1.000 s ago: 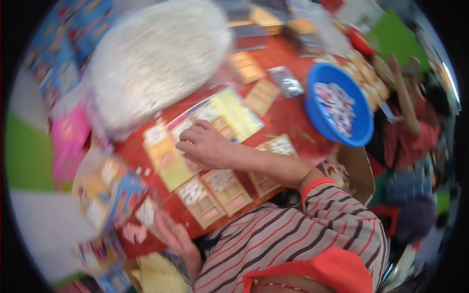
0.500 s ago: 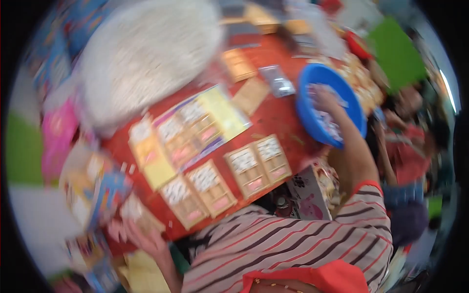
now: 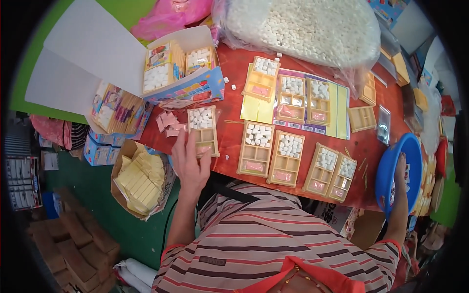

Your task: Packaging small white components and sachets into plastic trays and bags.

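While the left hand (image 3: 190,163) has its fingers loosely spread at a tan, rectangular compartmented tray (image 3: 205,136), contact unclear, the right hand (image 3: 400,171) is inside a round blue plastic basin (image 3: 382,183), its finger state hidden. White cubes (image 3: 202,117) fill the tray's top compartment; something pink lies lowest.

At the left fingers (image 3: 181,146) lies a compartment tray (image 3: 205,136) on the worktop (image 3: 227,105), cubes (image 3: 201,117) in its far section. Pouches (image 3: 169,123) lie just beyond these fingers, left of the tray; behind the pouches stands an open carton (image 3: 198,90) of packed trays (image 3: 183,62). Left of the fingers, lower than the worktop, sits a box (image 3: 165,196). Right of them, four filled trays (image 3: 286,161) line the near edge; behind these, three more (image 3: 291,100) lie on sheets (image 3: 338,115), before a bag (image 3: 312,29) of cubes. The right fingers (image 3: 402,160) are inside a basin (image 3: 384,178).
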{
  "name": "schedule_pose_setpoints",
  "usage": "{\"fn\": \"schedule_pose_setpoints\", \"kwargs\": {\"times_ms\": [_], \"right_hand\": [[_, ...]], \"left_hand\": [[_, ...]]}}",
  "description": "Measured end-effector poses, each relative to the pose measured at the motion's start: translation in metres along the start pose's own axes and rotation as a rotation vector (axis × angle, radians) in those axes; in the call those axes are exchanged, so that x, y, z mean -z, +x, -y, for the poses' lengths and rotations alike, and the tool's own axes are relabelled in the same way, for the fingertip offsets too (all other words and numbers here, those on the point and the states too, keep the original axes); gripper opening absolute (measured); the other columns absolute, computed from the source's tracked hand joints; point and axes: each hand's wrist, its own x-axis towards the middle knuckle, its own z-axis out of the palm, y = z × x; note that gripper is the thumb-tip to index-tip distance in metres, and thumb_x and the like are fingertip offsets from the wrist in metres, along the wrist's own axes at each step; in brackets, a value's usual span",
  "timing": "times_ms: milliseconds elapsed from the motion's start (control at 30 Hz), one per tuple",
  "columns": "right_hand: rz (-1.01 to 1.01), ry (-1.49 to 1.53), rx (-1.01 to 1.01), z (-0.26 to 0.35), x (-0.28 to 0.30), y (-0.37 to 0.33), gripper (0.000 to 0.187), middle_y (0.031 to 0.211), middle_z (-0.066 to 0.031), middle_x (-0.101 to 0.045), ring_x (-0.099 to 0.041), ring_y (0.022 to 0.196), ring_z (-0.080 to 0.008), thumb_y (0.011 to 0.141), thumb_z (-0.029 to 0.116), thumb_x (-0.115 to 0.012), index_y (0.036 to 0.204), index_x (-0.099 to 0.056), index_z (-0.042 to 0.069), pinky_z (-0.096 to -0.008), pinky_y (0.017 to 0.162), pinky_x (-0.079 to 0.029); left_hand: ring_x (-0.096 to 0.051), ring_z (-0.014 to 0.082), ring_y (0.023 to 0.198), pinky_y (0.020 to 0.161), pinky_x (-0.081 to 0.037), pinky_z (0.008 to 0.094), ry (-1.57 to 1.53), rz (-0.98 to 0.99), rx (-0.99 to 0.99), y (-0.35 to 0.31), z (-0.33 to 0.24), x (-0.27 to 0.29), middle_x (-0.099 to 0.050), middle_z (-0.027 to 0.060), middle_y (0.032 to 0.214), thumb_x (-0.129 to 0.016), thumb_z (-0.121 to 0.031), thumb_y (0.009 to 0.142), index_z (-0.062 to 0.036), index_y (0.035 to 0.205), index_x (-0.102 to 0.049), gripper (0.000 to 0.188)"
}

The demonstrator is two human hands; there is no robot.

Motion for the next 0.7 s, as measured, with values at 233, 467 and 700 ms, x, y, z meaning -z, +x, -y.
{"fn": "schedule_pose_setpoints", "kwargs": {"times_ms": [233,467,700], "right_hand": [[-0.144,-0.420,0.022,0.026,0.018,-0.003,0.029,0.073,-0.0199,-0.067,-0.066,0.066,-0.0353,0.076,0.013,-0.056,0.099,-0.066,-0.002,-0.0459,0.067,-0.051],[-0.055,0.450,-0.185,0.087,0.074,-0.037,0.022,0.080,-0.0023,-0.062,-0.059,0.066,-0.0125,0.077,0.013,-0.058,0.095,-0.065,0.002,-0.0272,0.058,-0.046],[-0.118,0.867,-0.101,0.220,0.082,-0.078,0.015,0.087,-0.0051,-0.067,-0.066,0.076,-0.0157,0.082,0.007,-0.065,0.097,-0.067,0.004,-0.0302,0.067,-0.053]], "left_hand": [[-0.047,0.0414,0.116,0.095,-0.037,0.0488,0.020,0.072,-0.147,0.017,-0.027,-0.017,-0.042,0.0241,0.140,-0.068,-0.026,0.083,-0.0056,0.139,-0.048,0.062],[-0.046,0.0396,0.118,0.097,-0.034,0.0529,0.174,0.169,-0.113,0.023,-0.041,-0.036,-0.041,0.0223,0.142,-0.062,-0.034,0.086,-0.0087,0.142,-0.045,0.063],[-0.019,0.0479,0.142,0.105,-0.014,0.0708,0.175,0.288,-0.116,0.032,-0.062,-0.049,-0.018,0.0247,0.156,-0.061,-0.042,0.086,-0.0077,0.149,-0.034,0.076]]}}
